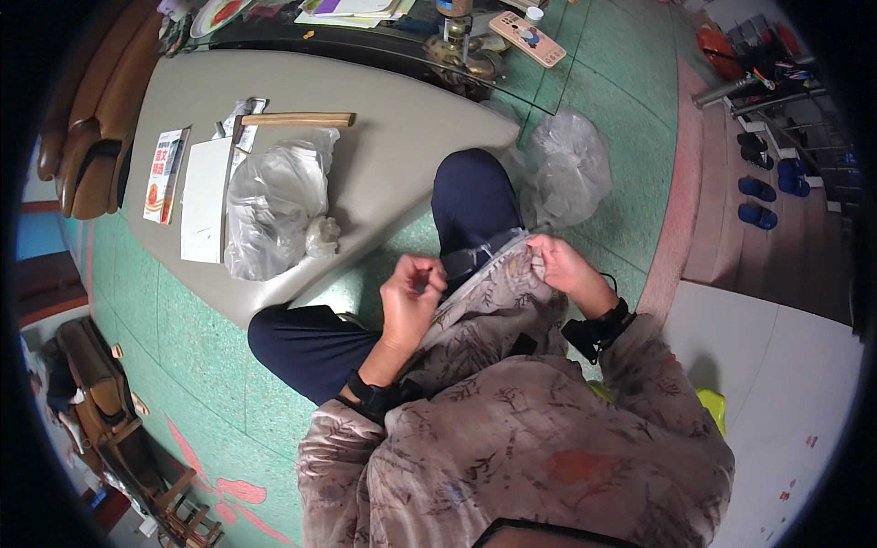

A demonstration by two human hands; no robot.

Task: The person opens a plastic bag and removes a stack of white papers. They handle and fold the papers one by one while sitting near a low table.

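Note:
A pair of clear eyeglasses (pixel 460 263) lies over the dark trousers between my hands. My left hand (pixel 411 298) pinches one side of them, its fingers curled. With its fingertips, my right hand (pixel 560 266) grips the hem of the patterned shirt (pixel 503 294), close to the other lens; whether it also touches the glasses cannot be told. Black straps circle both wrists. The knees (pixel 474 188) are spread on either side of the corner of a grey padded seat.
On the grey padded seat (pixel 384 89) lie a hammer (pixel 298 119), a white box (pixel 204 198), a booklet (pixel 164 177) and a filled plastic bag (pixel 277 205). Another clear bag (pixel 569 164) sits on the floor. A phone (pixel 526 38) rests on the glass table. Slippers (pixel 757 216) are at right.

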